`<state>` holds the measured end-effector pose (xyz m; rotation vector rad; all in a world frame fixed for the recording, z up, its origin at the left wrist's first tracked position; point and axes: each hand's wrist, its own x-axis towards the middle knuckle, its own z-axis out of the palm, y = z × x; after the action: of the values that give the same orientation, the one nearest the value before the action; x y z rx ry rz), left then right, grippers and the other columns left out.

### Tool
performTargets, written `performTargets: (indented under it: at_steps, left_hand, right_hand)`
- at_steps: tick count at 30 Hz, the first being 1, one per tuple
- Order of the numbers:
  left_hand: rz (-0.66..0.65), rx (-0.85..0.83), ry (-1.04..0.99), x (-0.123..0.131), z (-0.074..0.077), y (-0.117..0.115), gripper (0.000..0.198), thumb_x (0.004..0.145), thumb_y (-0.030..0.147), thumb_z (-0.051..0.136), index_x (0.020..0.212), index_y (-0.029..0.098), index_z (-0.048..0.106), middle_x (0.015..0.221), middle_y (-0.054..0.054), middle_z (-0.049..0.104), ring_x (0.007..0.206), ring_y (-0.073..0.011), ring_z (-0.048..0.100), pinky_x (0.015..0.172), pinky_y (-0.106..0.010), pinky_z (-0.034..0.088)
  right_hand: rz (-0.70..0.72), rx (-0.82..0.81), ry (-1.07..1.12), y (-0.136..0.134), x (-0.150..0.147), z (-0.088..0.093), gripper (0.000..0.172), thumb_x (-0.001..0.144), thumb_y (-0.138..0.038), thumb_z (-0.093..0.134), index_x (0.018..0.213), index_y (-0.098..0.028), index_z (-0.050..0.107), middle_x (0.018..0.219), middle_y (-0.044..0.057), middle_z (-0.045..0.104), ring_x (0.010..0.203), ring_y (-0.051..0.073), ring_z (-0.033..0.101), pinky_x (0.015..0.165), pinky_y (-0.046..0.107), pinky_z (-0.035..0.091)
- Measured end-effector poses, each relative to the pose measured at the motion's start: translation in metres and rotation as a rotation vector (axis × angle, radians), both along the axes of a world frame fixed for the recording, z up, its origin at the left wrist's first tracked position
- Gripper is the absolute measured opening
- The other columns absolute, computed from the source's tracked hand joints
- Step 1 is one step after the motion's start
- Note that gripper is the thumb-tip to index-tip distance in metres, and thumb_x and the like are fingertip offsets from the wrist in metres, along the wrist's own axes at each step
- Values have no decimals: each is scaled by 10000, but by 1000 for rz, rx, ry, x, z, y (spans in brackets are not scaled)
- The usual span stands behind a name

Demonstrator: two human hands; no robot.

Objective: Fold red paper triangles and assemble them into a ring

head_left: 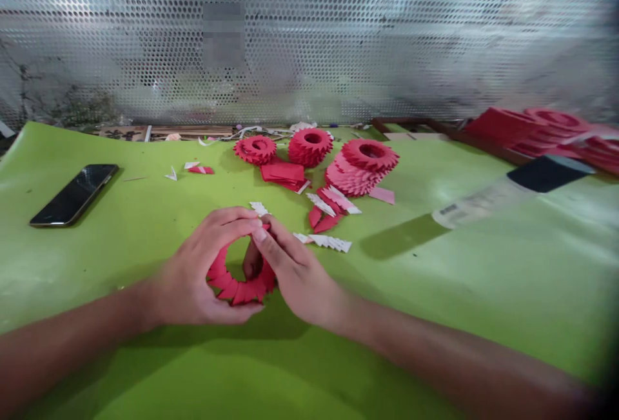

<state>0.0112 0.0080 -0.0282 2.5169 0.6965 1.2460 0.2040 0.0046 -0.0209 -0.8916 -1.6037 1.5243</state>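
A red folded-paper ring (240, 291) with a toothed outer edge is held up between both hands, above the green table cover. My left hand (200, 271) wraps round its left side, thumb below and fingers over the top. At the upper right of the ring, my right hand (302, 278) pinches the rim, and one of its fingers shows through the hole. The fingertips of both hands meet at the top, hiding that part of the ring. Just beyond the hands lie white folded strips (331, 242) and red and pink folded pieces (326, 213).
Finished-looking rings stand behind: a small red one (255, 149), a red stack (310, 147) and a pink-and-red stack (362, 165). Red paper pieces (285, 175) lie between them. A phone (75, 194) rests left, a clear bottle with dark cap (512, 191) right, near a tray of red pieces (527, 130).
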Motion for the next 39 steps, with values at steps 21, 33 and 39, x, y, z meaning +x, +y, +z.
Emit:
performTargets:
  at_steps: [21,33,39]
  left_hand:
    - [-67,-45,10,-2,3,0,1167,660,400,969,1604,232,304,1419,-177,609,1298,-351,623,1114,-501,551]
    - [-29,38,-64,-5,4,5,1162,696,492,941,1620,269,273,1553,-186,476,1421,-399,512,1172,-599,474]
    - [-61,-52,20,-4,4,2,1193,677,485,958,1621,284,257,1501,-185,536,1384,-373,563,1156,-560,507]
  right_hand:
    - [-60,-21,-49,0,-4,4,344,1018,-566,497,953,-231,545,668,-58,510,554,111,485,508,252,403]
    - [-66,75,-88,9,6,8,320,1013,-521,548,905,-219,558,675,-61,503,563,98,456,498,236,369]
    - [-59,118,-114,5,3,9,264,1023,-478,540,980,-220,579,726,-48,504,592,104,428,520,252,357]
